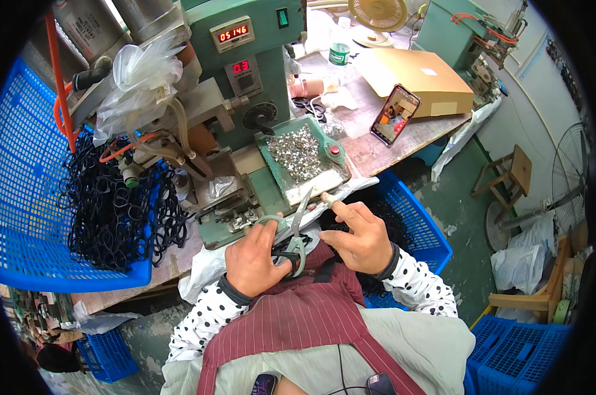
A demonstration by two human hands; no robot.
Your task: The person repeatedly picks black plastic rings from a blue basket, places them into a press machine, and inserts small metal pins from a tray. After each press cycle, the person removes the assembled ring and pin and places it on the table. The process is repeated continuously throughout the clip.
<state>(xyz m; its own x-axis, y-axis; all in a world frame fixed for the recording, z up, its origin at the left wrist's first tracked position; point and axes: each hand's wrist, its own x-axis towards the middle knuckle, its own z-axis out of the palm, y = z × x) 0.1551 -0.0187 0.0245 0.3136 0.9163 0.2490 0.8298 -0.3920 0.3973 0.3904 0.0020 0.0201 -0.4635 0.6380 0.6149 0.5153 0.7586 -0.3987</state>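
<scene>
My left hand (pixel 252 260) is closed on a pair of scissors (pixel 297 245) with grey-green handles, its blade pointing up and away from me. Dark material shows beside that thumb, too covered to name. To the right, my right hand (pixel 364 240) has its index finger stretched out and its thumb apart, with nothing visible between them. A tan cover wraps that index fingertip. Just beyond both hands, a green tray (pixel 264 155) carries a heap of small shiny metal pieces (pixel 298 155). The green press machine (pixel 239 72) with red digit displays stands behind, its metal work area near my left hand.
A blue basket (pixel 21 191) with black loops (pixel 113 204) stands left; another blue basket (pixel 426 227) sits below the table at right. A phone (pixel 395 115) leans on a cardboard box (pixel 436 79). Further right are a wooden stool (pixel 514 172) and a standing fan (pixel 568 178).
</scene>
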